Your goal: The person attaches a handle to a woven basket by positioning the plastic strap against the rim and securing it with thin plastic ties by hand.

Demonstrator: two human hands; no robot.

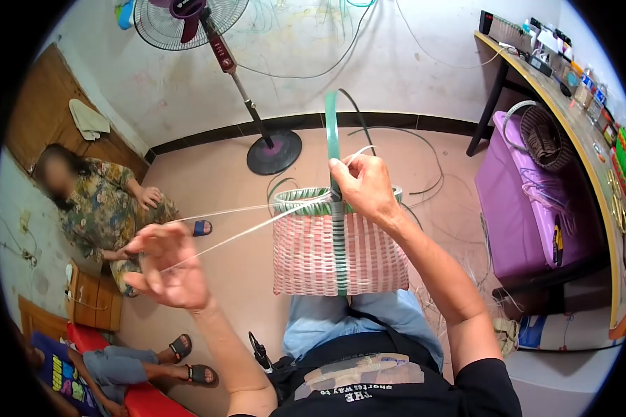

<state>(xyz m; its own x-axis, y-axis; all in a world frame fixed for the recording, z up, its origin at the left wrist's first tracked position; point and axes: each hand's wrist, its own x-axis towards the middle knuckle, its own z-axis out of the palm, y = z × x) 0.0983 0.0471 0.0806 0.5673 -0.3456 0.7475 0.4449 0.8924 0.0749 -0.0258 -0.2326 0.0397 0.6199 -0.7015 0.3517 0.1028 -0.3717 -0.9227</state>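
Observation:
A woven basket (306, 254) in pink and white, with a green and white rim, stands upright at my lap. A dark green strip runs down the middle of its side. My right hand (365, 186) pinches the base of the green strap (332, 128) that rises above the rim. White strands (247, 228) stretch from that spot leftward to my left hand (167, 267), which is raised away from the basket with its fingers curled and slightly blurred. Whether its fingers grip the strands is hard to make out.
A standing fan (274, 151) is beyond the basket. One person (111, 201) sits at the left, another (97, 368) at the lower left. At the right are a purple box (515, 201) and a cluttered table (570, 104). Loose strips (435, 174) lie on the floor.

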